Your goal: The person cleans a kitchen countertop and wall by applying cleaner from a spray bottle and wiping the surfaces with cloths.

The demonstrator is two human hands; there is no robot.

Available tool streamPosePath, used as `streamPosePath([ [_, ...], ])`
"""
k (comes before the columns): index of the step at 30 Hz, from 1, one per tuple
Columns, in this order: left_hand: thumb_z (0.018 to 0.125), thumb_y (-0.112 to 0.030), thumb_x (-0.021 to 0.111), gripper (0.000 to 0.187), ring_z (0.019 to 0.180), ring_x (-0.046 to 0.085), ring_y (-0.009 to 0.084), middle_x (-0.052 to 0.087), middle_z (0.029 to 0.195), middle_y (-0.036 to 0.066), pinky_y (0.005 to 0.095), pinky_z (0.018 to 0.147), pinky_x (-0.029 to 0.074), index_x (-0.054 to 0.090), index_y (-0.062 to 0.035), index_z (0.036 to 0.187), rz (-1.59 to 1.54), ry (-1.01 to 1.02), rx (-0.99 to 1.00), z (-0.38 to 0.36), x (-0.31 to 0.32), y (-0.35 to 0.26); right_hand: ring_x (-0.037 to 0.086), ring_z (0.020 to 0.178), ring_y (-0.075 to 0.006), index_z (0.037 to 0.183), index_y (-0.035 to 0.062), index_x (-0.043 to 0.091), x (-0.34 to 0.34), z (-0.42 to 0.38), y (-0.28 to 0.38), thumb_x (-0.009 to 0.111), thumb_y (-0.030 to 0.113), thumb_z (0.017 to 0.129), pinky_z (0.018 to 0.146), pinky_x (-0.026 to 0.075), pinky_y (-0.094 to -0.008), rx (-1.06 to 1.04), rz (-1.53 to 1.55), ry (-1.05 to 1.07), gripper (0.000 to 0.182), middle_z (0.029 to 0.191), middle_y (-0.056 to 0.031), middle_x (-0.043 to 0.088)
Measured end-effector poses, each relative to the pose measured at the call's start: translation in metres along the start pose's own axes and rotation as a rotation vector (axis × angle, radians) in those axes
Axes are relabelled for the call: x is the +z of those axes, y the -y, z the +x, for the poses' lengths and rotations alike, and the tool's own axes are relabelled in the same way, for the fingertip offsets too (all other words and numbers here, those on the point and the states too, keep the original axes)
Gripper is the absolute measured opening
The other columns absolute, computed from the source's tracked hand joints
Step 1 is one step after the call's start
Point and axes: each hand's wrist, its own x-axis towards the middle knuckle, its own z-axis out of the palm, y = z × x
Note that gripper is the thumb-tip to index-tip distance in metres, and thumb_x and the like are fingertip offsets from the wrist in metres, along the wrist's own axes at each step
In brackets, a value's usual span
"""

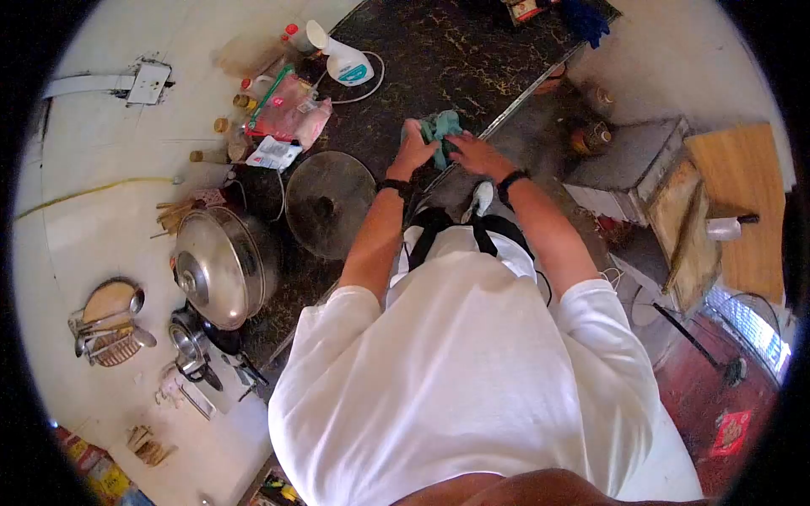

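Observation:
Both my hands meet at a crumpled green cloth (442, 133) above the edge of the dark marbled countertop (422, 63). On the cloth's left side, my left hand (413, 150) is closed round part of it. My right hand (474, 153) grips the cloth from the right, fingers pointing left. Dark bands circle both wrists. A round dark lid (331, 205) lies on the counter to the left of my left forearm. Up and to the left of the hands stands a white container with a teal label (349, 67).
A large steel pot (221, 268), a pink plastic bag (291, 110) and bottles line the counter's left side. Blue gloves (585, 22) lie at the far end. On the right stand a grey box (629, 164) and wooden boards (742, 198).

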Motion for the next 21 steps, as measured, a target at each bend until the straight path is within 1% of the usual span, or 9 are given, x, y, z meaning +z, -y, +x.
streamPosePath([
  [3, 0.084, -0.02, 0.068, 0.077, 0.12, 0.049, 0.0443, 0.039, 0.14, 0.028, 0.0472, 0.098, 0.043, 0.024, -0.0051, 0.146, 0.075, -0.07, 0.181, -0.007, 0.0, 0.0, 0.032, 0.137, -0.0388, 0.146, 0.0098, 0.033, 0.028, -0.002, -0.012, 0.044, 0.045, 0.099, 0.111, 0.029, -0.0499, 0.016, 0.139, -0.009, 0.059, 0.147, -0.02, 0.037],
  [5, 0.085, -0.018, 0.066, 0.068, 0.119, 0.048, 0.0479, 0.041, 0.137, 0.031, 0.0518, 0.097, 0.043, 0.033, -0.004, 0.142, 0.154, -0.025, 0.525, -0.002, 0.004, 0.032, 0.045, 0.128, -0.0352, 0.144, 0.0108, 0.037, 0.032, 0.0, -0.018, 0.039, 0.049, 0.1, 0.104, 0.037, -0.0462, -0.011, 0.342, 0.077, 0.058, 0.14, -0.0184, 0.047],
  [8, 0.085, -0.017, 0.065, 0.063, 0.12, 0.046, 0.0491, 0.041, 0.136, 0.033, 0.0528, 0.098, 0.042, 0.037, -0.0032, 0.14, 0.35, 0.132, 0.221, -0.024, -0.002, 0.037, 0.041, 0.13, -0.0356, 0.145, 0.0075, 0.035, -0.003, 0.029, -0.043, 0.023, 0.068, 0.094, 0.108, 0.032, -0.047, 0.143, 0.646, 0.281, 0.08, 0.146, -0.0153, 0.04],
  [9, 0.085, -0.017, 0.065, 0.063, 0.12, 0.046, 0.0491, 0.041, 0.136, 0.033, 0.0528, 0.098, 0.042, 0.037, -0.0032, 0.14, 0.357, 0.146, 0.225, -0.024, -0.001, 0.04, 0.041, 0.13, -0.0309, 0.146, 0.0075, 0.036, -0.051, 0.006, -0.007, 0.016, 0.074, 0.091, 0.108, 0.032, -0.0465, 0.294, 0.862, 0.157, 0.088, 0.148, -0.0124, 0.038],
  [12, 0.085, -0.015, 0.064, 0.059, 0.118, 0.048, 0.0475, 0.046, 0.132, 0.03, 0.0522, 0.096, 0.043, 0.04, -0.0023, 0.137, 0.505, 0.041, 0.188, -0.015, 0.016, 0.041, 0.033, 0.135, -0.0344, 0.148, 0.0095, 0.029, -0.086, -0.011, 0.016, 0.02, 0.067, 0.095, 0.111, 0.029, -0.05, 0.011, 1.633, -0.362, 0.079, 0.149, -0.0162, 0.033],
  [14, 0.085, -0.016, 0.064, 0.053, 0.114, 0.049, 0.0491, 0.047, 0.13, 0.03, 0.0534, 0.093, 0.044, 0.044, -0.0013, 0.131, 0.456, -0.072, 0.248, 0.005, 0.02, 0.035, 0.032, 0.135, -0.037, 0.146, 0.0083, 0.03, -0.095, -0.008, 0.017, 0.023, 0.065, 0.096, 0.111, 0.03, -0.0518, -0.213, 1.999, -0.345, 0.076, 0.148, -0.0196, 0.033],
  [18, 0.086, -0.015, 0.065, 0.056, 0.117, 0.048, 0.0473, 0.051, 0.125, 0.027, 0.0545, 0.091, 0.046, 0.037, -0.0032, 0.133, 0.391, 0.086, 0.191, 0.008, 0.002, 0.02, 0.036, 0.131, -0.039, 0.143, 0.0057, 0.033, -0.116, -0.018, 0.038, 0.024, 0.062, 0.097, 0.109, 0.033, -0.0544, -0.343, 2.061, -0.491, 0.074, 0.145, -0.0239, 0.034],
  [20, 0.083, -0.016, 0.065, 0.053, 0.112, 0.05, 0.0488, 0.046, 0.129, 0.029, 0.0538, 0.088, 0.046, 0.042, -0.0021, 0.129, 0.338, 0.071, 0.217, -0.003, -0.006, 0.042, 0.047, 0.124, -0.0327, 0.134, -0.0008, 0.046, -0.128, -0.026, 0.062, 0.057, 0.028, 0.094, 0.104, 0.039, -0.0414, -0.208, 2.404, -0.483, 0.051, 0.141, -0.0217, 0.043],
  [21, 0.083, -0.016, 0.065, 0.053, 0.112, 0.05, 0.0488, 0.046, 0.129, 0.029, 0.0538, 0.088, 0.046, 0.042, -0.0021, 0.129, 0.339, 0.066, 0.214, -0.013, -0.01, 0.055, 0.047, 0.124, -0.0327, 0.134, -0.0008, 0.046, -0.121, -0.02, 0.058, 0.057, 0.028, 0.094, 0.104, 0.039, -0.0414, -0.21, 2.405, -0.476, 0.051, 0.141, -0.0217, 0.043],
])
